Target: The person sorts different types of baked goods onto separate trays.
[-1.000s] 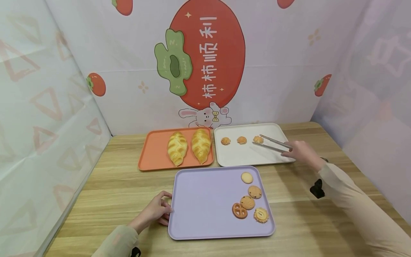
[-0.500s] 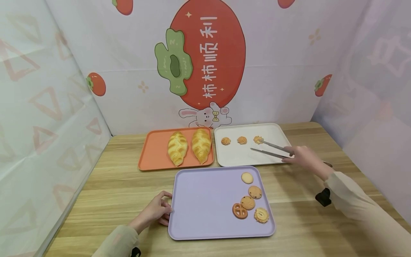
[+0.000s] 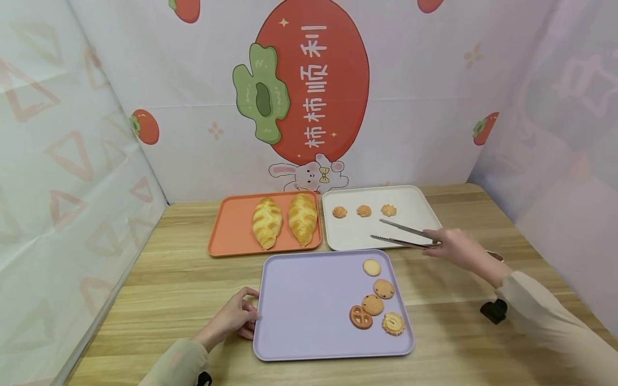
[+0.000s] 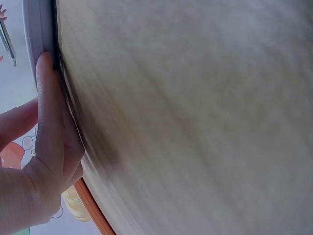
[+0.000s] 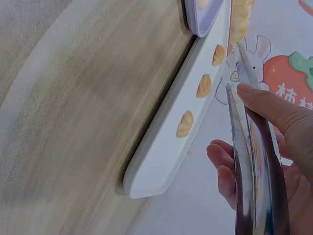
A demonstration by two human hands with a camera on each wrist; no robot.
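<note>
My right hand holds metal tongs over the front of the white tray. The two tong arms stand apart, and nothing is between their tips. Behind the tips, 3 swirled cookies lie in a row: a left cookie, a middle cookie and a right, star-edged cookie. In the right wrist view the thumb and fingers are around the tongs. My left hand touches the left rim of the lavender tray; its extended finger lies against that rim in the left wrist view.
Along the lavender tray's right side lie a pale round cookie, 2 speckled cookies, a pretzel and a ruffled-edge cookie. An orange tray with 2 braided loaves stands behind left. Printed cloth walls border the wooden table.
The right hand has drawn the tongs toward the front right, off the right swirled cookie, which stays on the white tray. The left hand has kept its place at the lavender tray.
</note>
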